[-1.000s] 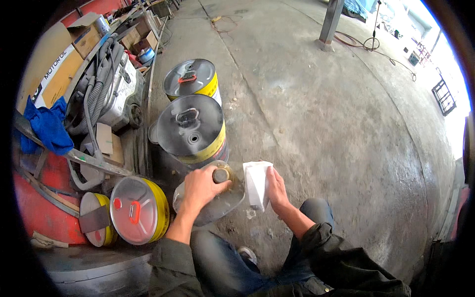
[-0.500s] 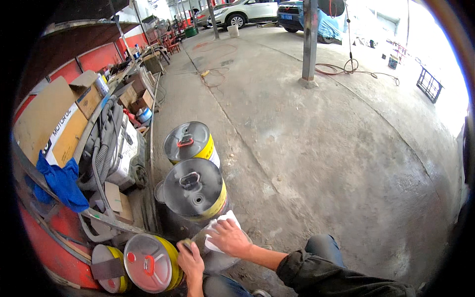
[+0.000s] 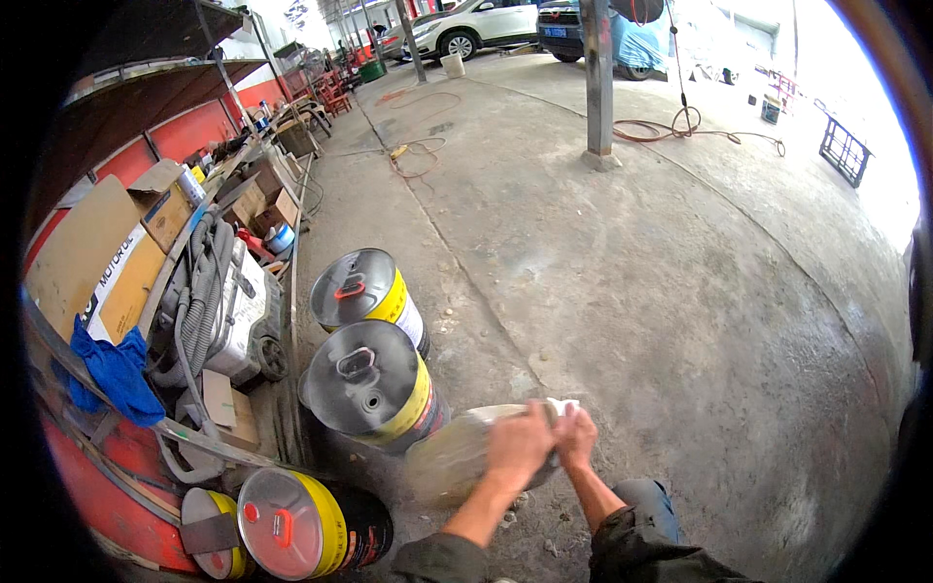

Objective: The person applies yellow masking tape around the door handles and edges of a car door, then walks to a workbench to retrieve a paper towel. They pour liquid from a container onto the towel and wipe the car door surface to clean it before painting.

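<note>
Both hands have come together at the right end of a pale, translucent, rounded thing (image 3: 452, 457), smeared by motion, so I cannot tell its kind. My left hand (image 3: 520, 445) is closed at its edge with curled, blurred fingers; what they grip is hidden. Close against it, my right hand (image 3: 577, 439) pinches a white cloth or paper wipe (image 3: 564, 405). Beyond the pale thing stands a black drum (image 3: 364, 374) with a yellow band and a metal lid handle. Another drum (image 3: 350, 287) with a red handle is right behind it.
At lower left stand a red-handled yellow-and-black drum (image 3: 301, 525) and a smaller one (image 3: 209, 530). Along the left, a metal rack holds a blue cloth (image 3: 117, 374), grey hoses (image 3: 199, 282) and cardboard boxes (image 3: 126, 282). A steel post (image 3: 598, 87) rises from the concrete floor (image 3: 661, 291).
My left hand has moved right from beside the near drum to join my right hand. My right hand and the white wipe have also shifted right. The pale thing now appears tilted.
</note>
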Tool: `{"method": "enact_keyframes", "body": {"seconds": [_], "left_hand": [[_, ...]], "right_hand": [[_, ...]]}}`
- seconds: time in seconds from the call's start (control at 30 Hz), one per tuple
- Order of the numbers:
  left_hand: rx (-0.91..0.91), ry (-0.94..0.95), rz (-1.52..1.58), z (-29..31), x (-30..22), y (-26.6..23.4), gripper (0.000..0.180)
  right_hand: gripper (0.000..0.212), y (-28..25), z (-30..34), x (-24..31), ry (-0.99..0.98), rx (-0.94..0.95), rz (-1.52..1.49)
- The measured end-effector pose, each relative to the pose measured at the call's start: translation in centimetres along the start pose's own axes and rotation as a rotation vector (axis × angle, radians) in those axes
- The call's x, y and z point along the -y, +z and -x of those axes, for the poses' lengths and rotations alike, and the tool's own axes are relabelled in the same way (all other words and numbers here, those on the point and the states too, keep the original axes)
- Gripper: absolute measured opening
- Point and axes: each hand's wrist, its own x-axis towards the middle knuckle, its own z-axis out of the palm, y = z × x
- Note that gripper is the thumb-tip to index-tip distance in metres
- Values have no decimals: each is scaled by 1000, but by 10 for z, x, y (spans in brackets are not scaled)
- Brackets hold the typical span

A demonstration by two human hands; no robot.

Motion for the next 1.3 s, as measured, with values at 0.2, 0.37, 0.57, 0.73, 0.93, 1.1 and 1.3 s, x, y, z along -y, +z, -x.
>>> {"method": "enact_keyframes", "body": {"seconds": [0.2,0.37,0.57,0.73,0.93,1.1,1.3], "left_hand": [[-68,224,2,-19,-50,49,53],[-56,176,27,0,-31,18,50],[-40,154,-21,4,-37,10,49],[63,157,-57,-12,-62,36,51],[109,123,-70,-8,-68,42,51],[69,86,-56,-3,-61,28,53],[40,-271,17,30,-7,-34,56]], "right_hand": [[49,-30,-4,-45,187,-116,-16],[43,-28,3,-40,3,-26,59],[43,-34,5,-25,63,-22,9],[47,-34,2,-60,278,-125,-135],[49,-35,10,-65,383,-142,-139],[50,-34,13,-54,364,-136,-139],[35,-45,9,33,-175,10,-108]]}}
